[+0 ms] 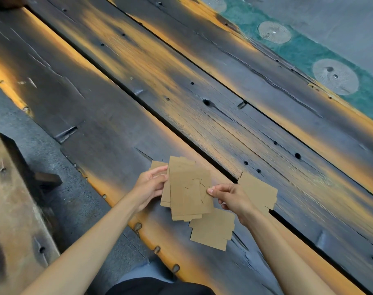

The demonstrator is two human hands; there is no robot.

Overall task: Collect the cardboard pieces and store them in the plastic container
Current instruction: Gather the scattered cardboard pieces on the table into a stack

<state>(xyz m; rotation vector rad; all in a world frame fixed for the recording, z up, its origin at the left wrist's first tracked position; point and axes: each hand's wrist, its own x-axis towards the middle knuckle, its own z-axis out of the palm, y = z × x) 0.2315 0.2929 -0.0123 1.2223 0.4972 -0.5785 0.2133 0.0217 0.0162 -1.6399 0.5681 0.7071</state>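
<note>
Left hand (148, 186) pinching cardboard stack (188, 192) at its left edge, long axis running away. Right hand (231, 199) pinching the stack's right edge; loose cardboard pieces (211, 233) just below, nearest it. Plastic container unseen.

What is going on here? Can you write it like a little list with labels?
surface: dark wooden plank table
left hand: holds the left edge of a stack of cardboard pieces
right hand: pinches the stack's right edge
loose cardboard: one piece lies on the table below the stack, another beyond the right hand
plastic container: not in view
task stage: pieces being gathered, none stored yet
</note>
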